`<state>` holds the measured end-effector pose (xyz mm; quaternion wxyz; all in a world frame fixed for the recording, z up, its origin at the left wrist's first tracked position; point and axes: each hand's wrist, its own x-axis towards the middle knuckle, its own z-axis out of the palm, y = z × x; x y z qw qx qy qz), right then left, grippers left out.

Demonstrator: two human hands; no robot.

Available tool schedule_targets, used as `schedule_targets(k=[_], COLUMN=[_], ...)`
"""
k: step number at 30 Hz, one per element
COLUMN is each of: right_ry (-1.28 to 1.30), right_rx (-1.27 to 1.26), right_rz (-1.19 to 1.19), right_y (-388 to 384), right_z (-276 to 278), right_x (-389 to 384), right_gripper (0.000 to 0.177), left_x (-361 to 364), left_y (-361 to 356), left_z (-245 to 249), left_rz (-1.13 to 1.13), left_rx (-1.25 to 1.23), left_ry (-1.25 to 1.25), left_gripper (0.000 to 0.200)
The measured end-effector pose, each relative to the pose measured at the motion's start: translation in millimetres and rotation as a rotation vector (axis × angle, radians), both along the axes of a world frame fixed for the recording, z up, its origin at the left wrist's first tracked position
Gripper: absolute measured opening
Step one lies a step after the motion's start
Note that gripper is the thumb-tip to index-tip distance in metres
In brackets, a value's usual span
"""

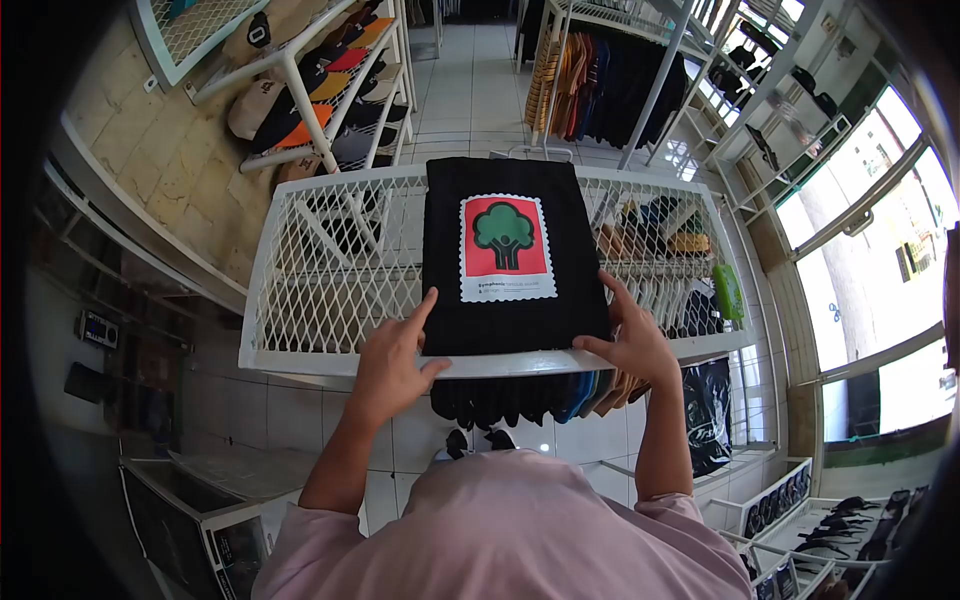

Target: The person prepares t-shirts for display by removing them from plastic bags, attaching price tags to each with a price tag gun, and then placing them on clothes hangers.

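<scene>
A folded black cloth item (pixel 510 330) lies flat on the white mesh-topped rack (pixel 330 265). Its upper face bears a red stamp-like print (pixel 507 248) with a green tree and small lettering below. At the item's lower left edge is my left hand (pixel 395 360), its index finger stretched along the side and its thumb apart. My right hand (pixel 638 340) touches the lower right edge and corner, thumb on the cloth and fingers spread along the side. Neither hand is closed round anything.
Garments (pixel 590 392) hang beneath the rack. A green packet (pixel 728 292) sits at its right end. Shelves of caps (pixel 335 90) stand at upper left, hanging clothes (pixel 610 85) beyond. A black plastic bag (pixel 706 415) is at right, a glass-sided case (pixel 215 520) at lower left.
</scene>
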<state>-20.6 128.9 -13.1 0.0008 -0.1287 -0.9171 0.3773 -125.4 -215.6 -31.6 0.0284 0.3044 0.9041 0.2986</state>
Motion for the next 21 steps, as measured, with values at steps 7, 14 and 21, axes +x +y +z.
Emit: schedule_targets(k=[7,14,21], right_ry=[0.331,0.268,0.309], right_rx=[-0.263,-0.263,-0.08], right_rz=[0.146,-0.401,-0.332], right_y=[39.8,74.6,41.5], right_z=[45.3,-49.6,-76.1], right_x=[-70.5,-179.9,-107.6], right_gripper=[0.078,0.075,0.05], left_x=[-92.4,-202.0,-125.3], left_y=[29.2,68.2,39.5], left_z=[48.8,-23.7,-36.9], left_rz=[-0.116,0.295,0.262], left_rx=[0.609,0.347,0.098], left_ry=[-0.286,-0.181,-0.16], left_gripper=[0.076,0.081,0.049])
